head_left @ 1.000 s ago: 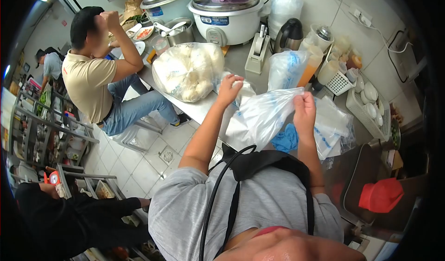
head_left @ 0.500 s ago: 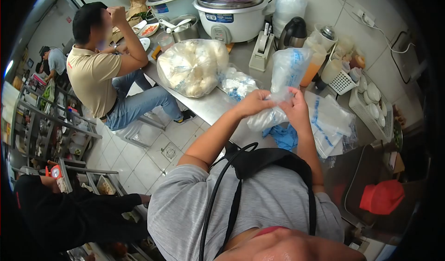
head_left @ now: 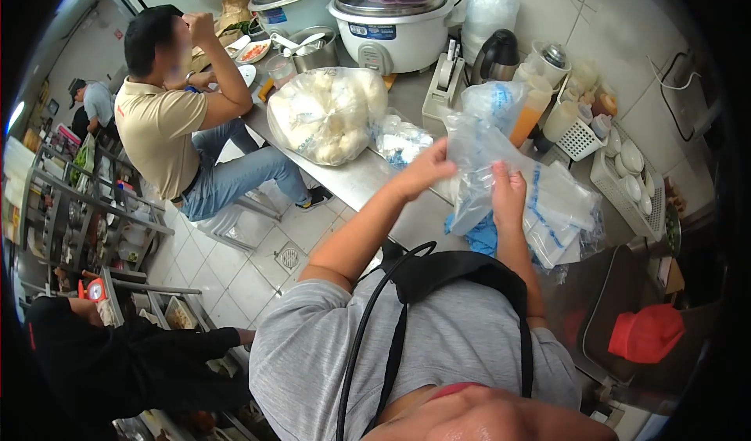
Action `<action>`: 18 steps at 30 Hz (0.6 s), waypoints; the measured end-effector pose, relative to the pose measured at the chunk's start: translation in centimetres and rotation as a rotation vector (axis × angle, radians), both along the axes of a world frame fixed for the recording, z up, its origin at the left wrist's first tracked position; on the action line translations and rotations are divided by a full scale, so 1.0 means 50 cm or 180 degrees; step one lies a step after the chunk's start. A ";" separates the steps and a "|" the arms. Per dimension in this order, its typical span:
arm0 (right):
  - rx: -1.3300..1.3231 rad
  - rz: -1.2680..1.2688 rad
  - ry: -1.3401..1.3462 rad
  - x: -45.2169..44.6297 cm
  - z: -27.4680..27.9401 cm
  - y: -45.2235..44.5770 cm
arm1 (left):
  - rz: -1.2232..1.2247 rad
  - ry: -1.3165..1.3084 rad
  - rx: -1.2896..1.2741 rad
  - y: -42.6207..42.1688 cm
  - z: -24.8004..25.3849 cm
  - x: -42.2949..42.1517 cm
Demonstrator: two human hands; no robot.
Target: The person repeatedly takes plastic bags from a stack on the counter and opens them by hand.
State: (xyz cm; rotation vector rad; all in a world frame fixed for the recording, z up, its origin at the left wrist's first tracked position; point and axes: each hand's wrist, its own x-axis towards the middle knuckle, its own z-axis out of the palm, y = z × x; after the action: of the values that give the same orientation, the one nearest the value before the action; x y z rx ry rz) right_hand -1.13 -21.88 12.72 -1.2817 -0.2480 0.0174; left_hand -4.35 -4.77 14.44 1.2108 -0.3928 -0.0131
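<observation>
Our right hand [head_left: 509,194], in the head view, pinches a clear plastic bag [head_left: 473,194] between thumb and fingers, above the tabletop [head_left: 371,184]. Our left hand [head_left: 427,170] is loosely spread at the bag's 9 o'clock edge; we cannot tell whether its fingertips touch. Measured from that bag, we see a bulging bag of white rounded pieces [head_left: 328,116] at 10 o'clock, a rice cooker [head_left: 391,34] at 11, flat bags [head_left: 559,214] at 4 and a blue cloth [head_left: 483,242] at 6.

Translucent plastic bag [head_left: 472,183], faintly blue-marked, limp, creased, hanging from right hand [head_left: 508,194].
</observation>
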 end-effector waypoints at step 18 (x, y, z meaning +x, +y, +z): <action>-0.4955 0.1039 -0.0562 -0.016 -0.183 -0.116 | 0.0825 0.0276 0.1228 0.051 0.021 -0.009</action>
State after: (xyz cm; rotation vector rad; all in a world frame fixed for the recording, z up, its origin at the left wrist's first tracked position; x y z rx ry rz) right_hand -1.91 -27.65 3.55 -2.7753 -0.6546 0.4519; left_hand -4.80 -2.23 15.48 1.6298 -0.1570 0.0851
